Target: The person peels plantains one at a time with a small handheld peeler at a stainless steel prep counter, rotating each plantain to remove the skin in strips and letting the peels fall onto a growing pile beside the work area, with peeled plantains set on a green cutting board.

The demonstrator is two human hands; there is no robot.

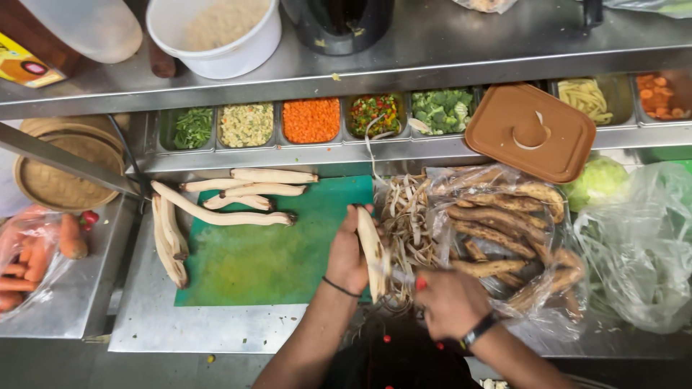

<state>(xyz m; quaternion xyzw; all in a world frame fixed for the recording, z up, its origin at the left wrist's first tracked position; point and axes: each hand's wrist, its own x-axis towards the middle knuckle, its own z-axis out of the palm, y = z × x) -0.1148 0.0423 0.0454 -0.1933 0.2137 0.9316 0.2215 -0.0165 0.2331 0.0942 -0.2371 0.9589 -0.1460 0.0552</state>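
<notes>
My left hand [347,253] grips a long pale peeled root [371,245] at the right edge of the green cutting board [267,252]. My right hand [448,301] holds a small peeler or knife [396,274] against the root's lower end. Several peeled roots [249,194] lie along the board's far and left sides. A heap of peelings [407,227] sits right beside the root. Unpeeled brown roots [497,223] lie in a clear plastic bag to the right.
A row of steel tubs holds chopped vegetables: green beans [193,127], orange carrot bits [311,120], broccoli [441,109]. A brown lid [530,132] rests over the tubs. A bag of carrots [29,259] is at the left, a bamboo steamer [61,169] behind it. Bagged greens [641,245] at right.
</notes>
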